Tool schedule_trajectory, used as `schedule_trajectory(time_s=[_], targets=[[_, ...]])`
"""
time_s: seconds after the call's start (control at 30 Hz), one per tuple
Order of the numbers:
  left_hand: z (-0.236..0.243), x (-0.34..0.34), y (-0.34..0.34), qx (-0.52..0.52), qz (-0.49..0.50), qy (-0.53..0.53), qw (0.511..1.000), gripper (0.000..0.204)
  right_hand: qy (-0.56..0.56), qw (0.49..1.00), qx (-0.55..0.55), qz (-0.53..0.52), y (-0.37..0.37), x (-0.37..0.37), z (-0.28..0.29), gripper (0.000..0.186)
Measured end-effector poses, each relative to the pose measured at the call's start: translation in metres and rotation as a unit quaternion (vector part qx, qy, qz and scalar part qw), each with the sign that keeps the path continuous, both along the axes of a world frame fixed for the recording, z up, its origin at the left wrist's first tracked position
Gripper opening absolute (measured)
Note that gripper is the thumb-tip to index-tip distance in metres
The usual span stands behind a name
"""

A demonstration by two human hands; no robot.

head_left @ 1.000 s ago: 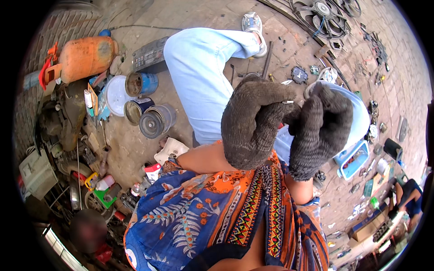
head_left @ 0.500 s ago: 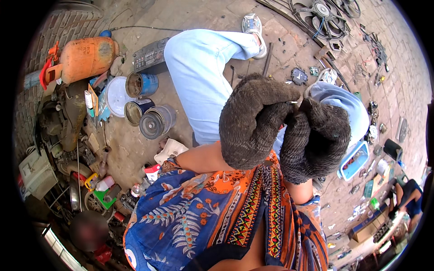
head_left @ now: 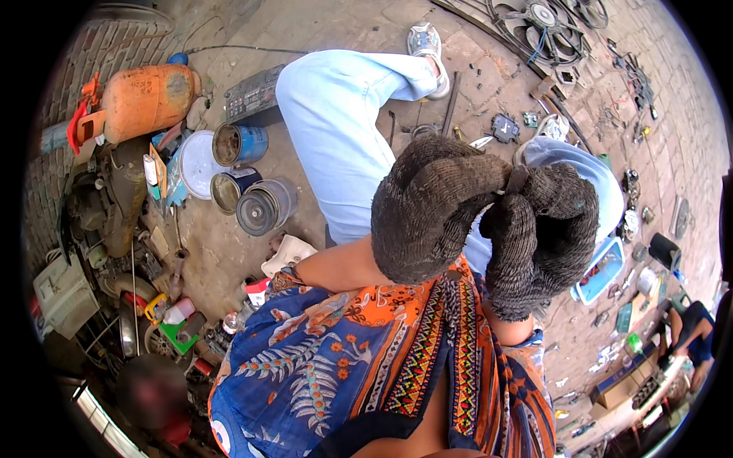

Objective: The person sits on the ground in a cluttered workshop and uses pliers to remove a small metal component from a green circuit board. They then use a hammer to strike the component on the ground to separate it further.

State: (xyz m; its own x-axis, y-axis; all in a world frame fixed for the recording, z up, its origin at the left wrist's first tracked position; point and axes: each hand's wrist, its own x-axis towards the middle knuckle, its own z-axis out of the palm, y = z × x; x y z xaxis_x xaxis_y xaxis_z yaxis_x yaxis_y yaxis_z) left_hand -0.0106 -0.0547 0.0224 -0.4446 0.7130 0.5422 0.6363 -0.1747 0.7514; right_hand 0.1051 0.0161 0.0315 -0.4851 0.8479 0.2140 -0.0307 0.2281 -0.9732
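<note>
Dark knitted work gloves cover both of my hands, raised above my lap. My left hand (head_left: 427, 210) is curled, its fingertips drawn together toward the other hand. My right hand (head_left: 546, 237) is bent in a pinch, thumb and fingers meeting at the tips. Between the two sets of fingertips sits a small dark flat piece (head_left: 516, 181). The right fingertips grip it, and the left ones meet its edge; its kind is too small to tell. Beyond the hands lie a black square electronic part (head_left: 505, 128) and a small green circuit board (head_left: 530, 119) on the paving.
To the left stand several paint tins (head_left: 265, 206), an orange gas cylinder (head_left: 149, 103) and a black car battery (head_left: 254, 95). A blue plastic tray (head_left: 599, 271) is by my right knee. A radiator fan (head_left: 540, 30) lies at the far right. Another person (head_left: 691, 336) sits at the right edge.
My right hand has shifted slightly right, and the left hand's fingers have turned a little. A small light-tipped bit between the fingertips no longer shows. The dark piece stays between the hands.
</note>
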Motion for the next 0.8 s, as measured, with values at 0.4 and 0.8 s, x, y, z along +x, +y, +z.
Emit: schedule_trajectory(time_s=[0.4, 0.8], targets=[[-0.001, 0.0, -0.001, -0.009, 0.0, -0.02, 1.0, 0.03, 0.027, 0.997, -0.067, 0.0, -0.002, -0.005, 0.001, 0.025], [-0.013, 0.003, -0.001, 0.035, -0.006, -0.09, 0.995, 0.028, 0.044, 0.998, -0.045, 0.013, -0.004, -0.007, 0.0, 0.02]])
